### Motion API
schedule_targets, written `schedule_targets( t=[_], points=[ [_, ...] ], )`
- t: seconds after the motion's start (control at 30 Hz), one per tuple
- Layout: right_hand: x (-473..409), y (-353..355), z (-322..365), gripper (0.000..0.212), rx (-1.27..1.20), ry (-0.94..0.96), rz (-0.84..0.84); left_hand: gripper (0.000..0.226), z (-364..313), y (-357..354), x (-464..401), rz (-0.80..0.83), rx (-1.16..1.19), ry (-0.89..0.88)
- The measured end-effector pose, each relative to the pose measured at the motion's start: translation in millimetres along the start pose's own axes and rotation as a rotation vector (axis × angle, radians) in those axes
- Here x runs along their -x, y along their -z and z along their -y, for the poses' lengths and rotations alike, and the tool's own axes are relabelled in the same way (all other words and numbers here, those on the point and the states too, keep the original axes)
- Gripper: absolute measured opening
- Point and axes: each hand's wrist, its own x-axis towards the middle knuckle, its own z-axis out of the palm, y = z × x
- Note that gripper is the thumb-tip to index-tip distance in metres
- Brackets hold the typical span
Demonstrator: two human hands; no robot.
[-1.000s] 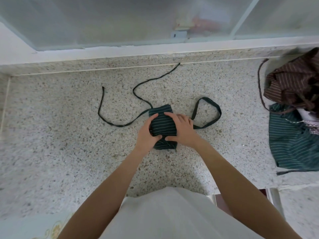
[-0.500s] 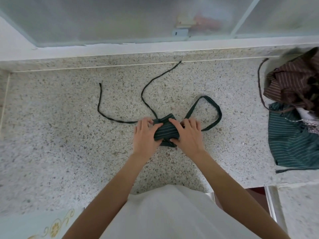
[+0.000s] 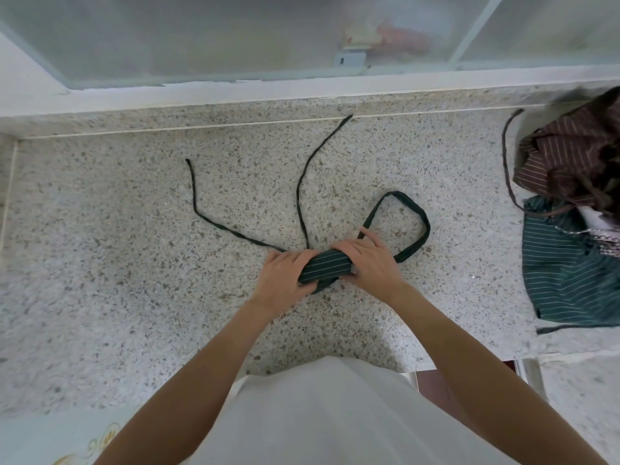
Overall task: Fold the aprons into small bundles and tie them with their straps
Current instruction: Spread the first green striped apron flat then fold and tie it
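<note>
A dark green striped apron (image 3: 327,267) lies rolled into a short narrow bundle on the speckled stone counter (image 3: 134,263). My left hand (image 3: 283,280) grips its left end, thumb under the roll. My right hand (image 3: 367,263) grips the right end, fingers spread over the top. Two thin waist straps (image 3: 298,182) trail from the bundle toward the back and back left. The wider neck loop (image 3: 411,226) lies flat to the right of my right hand.
At the right edge a brown striped apron (image 3: 570,156) sits crumpled on top of another green striped apron (image 3: 570,276). A raised ledge and frosted window (image 3: 302,38) run along the back. The counter's front edge is at my waist.
The flat folded apron has been rolled toward me into a tighter, narrower bundle. Both hands shifted to its two ends, and the straps were dragged nearer and straightened.
</note>
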Motion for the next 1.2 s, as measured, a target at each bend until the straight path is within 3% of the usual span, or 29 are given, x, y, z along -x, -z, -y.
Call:
schedule_targets(
  t=[0.17, 0.3, 0.37, 0.47, 0.6, 0.7, 0.83, 0.97, 1.07, 1.2],
  points=[
    [-5, 1, 2, 0.049, -0.088, -0.075, 0.0, 0.049, -2, 7, -8, 0.124, 0.287, 0.294],
    [1, 10, 5, 0.051, -0.358, -0.153, 0.069, 0.043, 1, 12, -10, 0.196, 0.528, 0.304],
    [3, 31, 16, 0.042, -0.648, -0.281, 0.057, 0.037, -10, 26, -10, 0.133, 0.79, 0.361],
    [4, 69, 37, 0.047, -1.019, -0.414, -0.081, 0.025, -31, 51, -10, -0.059, 1.109, 0.363],
    [5, 96, 57, 0.031, -1.216, -0.501, -0.202, 0.041, -48, 63, -2, -0.175, 1.192, 0.35],
    [9, 99, 63, 0.029, -1.337, -0.661, -0.32, 0.035, -45, 58, 8, -0.221, 1.134, 0.418],
    [18, 100, 58, 0.04, -1.419, -0.849, -0.415, 0.023, -28, 50, 34, -0.17, 0.689, 0.373],
    [28, 93, 65, 0.038, -1.363, -0.855, -0.37, 0.023, -26, 46, 54, -0.073, 0.423, 0.346],
    [31, 90, 70, 0.036, -1.383, -0.852, -0.372, 0.031, -25, 45, 56, -0.124, 0.114, 0.317],
    [31, 94, 73, 0.036, -1.41, -0.842, -0.423, 0.028, -26, 53, 54, -0.271, 0.048, 0.266]
  ],
)
